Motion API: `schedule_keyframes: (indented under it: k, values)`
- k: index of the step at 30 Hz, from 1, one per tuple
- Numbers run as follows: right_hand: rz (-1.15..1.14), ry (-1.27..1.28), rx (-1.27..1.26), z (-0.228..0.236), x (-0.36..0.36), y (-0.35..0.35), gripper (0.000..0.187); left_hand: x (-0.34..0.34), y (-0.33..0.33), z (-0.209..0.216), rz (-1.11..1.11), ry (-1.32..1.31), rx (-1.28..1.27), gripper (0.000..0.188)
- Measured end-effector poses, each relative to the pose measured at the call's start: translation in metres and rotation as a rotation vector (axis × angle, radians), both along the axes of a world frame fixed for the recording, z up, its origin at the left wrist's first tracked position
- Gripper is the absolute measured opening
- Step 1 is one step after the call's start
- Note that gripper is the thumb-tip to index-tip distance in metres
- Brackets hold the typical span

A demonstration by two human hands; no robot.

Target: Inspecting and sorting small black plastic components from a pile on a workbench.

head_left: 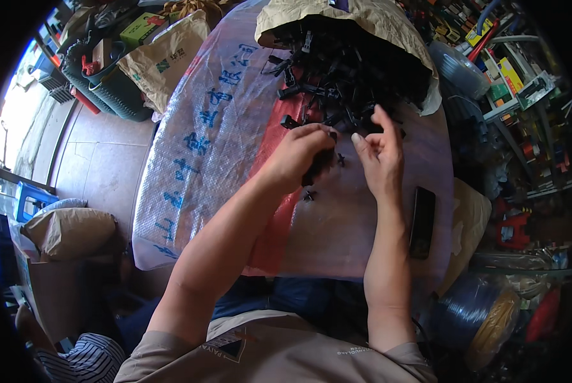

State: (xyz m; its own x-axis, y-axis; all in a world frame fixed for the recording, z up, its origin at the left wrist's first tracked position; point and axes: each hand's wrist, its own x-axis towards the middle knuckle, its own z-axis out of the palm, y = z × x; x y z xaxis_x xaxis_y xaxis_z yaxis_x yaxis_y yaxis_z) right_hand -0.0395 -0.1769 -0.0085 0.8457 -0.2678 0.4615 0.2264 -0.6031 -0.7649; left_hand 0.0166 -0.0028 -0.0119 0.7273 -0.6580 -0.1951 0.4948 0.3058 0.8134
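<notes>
My left hand (299, 153) is closed around one or more small black plastic parts, which are mostly hidden by the fingers. Just to its right, my right hand (382, 153) has its thumb and index finger apart, and no object shows between them. Beyond both hands, a heap of black plastic parts (337, 89) spills out of a large brown paper sack (375, 19) lying on its side. One small dark piece (309, 195) lies below my left hand, and another small piece (341, 159) sits between the two hands.
A woven plastic sheet (171, 191) with a red stripe covers the table. By my right forearm lies a black phone (423, 223). Crowded shelves (516, 96) and a wrapped spool (471, 319) stand on the right. At left are a paper bag (168, 60) and a stuffed sack (72, 231).
</notes>
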Motion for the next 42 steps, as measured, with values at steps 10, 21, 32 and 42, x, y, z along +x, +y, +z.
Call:
schedule_keyframes:
  k: [10,21,32,42]
  values:
    - [-0.039,-0.072,-0.226,-0.023,0.015,-0.010,0.016,0.022,0.018,-0.007,0.112,0.356,-0.236,0.013]
    - [-0.063,0.065,-0.434,-0.032,0.011,-0.004,0.029,0.020,0.018,0.000,0.199,0.268,-0.257,0.010]
    - [0.344,0.041,0.371,0.008,-0.016,-0.010,0.009,0.001,0.011,0.016,0.052,-0.370,0.201,0.050]
    - [0.394,-0.034,0.439,0.001,-0.012,0.008,0.016,-0.014,0.001,0.010,0.190,-0.716,0.269,0.030]
